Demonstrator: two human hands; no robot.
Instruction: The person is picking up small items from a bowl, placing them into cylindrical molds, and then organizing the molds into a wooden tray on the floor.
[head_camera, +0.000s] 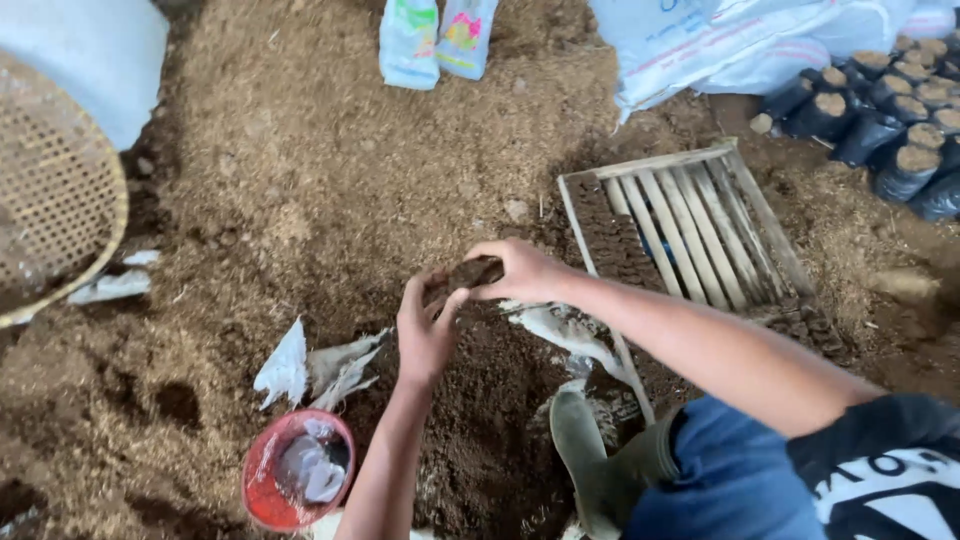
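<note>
Near the middle of the frame, both hands are working a small dark soil-filled planting bag (470, 273) above the brown heap of loose potting soil (480, 420). The left hand (425, 330) is cupping it from below with fingers curled, while the right hand (520, 270) is pinching its top edge. Soil is likely spilling if the thin bag sags or the pinch loosens. The slatted wooden tray (690, 225) is lying just right, the red plastic bowl (298, 470) at lower left.

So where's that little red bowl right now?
The red bowl sits on the soil at the bottom of the head view, left of centre, just left of the person's left forearm and below the left hand, with torn white plastic scraps right above it.
</note>
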